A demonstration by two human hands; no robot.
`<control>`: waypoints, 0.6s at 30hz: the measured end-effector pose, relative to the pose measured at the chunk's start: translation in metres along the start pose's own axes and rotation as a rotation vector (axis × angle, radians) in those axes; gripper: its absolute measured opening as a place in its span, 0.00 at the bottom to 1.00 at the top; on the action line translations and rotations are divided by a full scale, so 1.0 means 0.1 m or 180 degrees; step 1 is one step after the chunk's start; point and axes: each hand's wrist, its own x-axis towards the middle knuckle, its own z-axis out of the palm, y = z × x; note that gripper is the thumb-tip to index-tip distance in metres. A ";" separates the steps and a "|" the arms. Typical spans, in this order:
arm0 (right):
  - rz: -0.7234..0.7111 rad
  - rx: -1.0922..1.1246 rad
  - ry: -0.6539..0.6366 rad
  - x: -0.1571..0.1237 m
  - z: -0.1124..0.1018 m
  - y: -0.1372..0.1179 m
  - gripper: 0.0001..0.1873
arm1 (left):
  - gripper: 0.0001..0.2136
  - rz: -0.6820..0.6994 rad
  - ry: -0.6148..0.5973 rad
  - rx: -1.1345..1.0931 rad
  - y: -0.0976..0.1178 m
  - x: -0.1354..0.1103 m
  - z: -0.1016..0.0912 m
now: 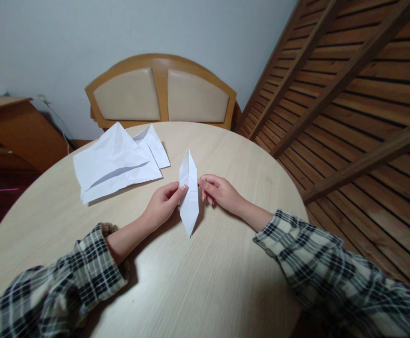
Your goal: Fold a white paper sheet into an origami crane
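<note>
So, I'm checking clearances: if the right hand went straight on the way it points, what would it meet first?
The right hand would probably meet the narrow folded white paper pinched by the left hand. They look nearly together; whether they already touch is unclear.

Passage is blocked far left by creased papers (pixel 115 150), centrally by the folded paper (pixel 191 204); room is offered nearer, between plaid sleeves (pixel 92 265).

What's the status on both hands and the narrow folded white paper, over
Bare left hand pinching narrow folded white paper, thumb on top. Bare right hand by its right edge, contact unclear. Creased white papers farther left, apart, not blocking.
</note>
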 end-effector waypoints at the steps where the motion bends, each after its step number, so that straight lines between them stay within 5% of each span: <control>1: 0.0011 -0.0043 -0.0051 0.00 0.01 0.00 0.23 | 0.18 -0.0006 0.0009 -0.0008 0.00 0.00 0.00; 6: -0.0036 -0.0291 -0.0008 0.00 0.02 0.01 0.19 | 0.14 0.0067 0.0044 0.0118 -0.03 -0.01 0.01; 12: -0.0338 -0.0757 0.0128 0.03 -0.01 0.03 0.16 | 0.19 0.1005 0.0940 0.0888 -0.09 0.01 -0.04; 18: -0.0642 -0.1554 0.0330 0.06 -0.06 0.05 0.14 | 0.22 0.1617 0.0838 0.1758 -0.02 -0.04 -0.10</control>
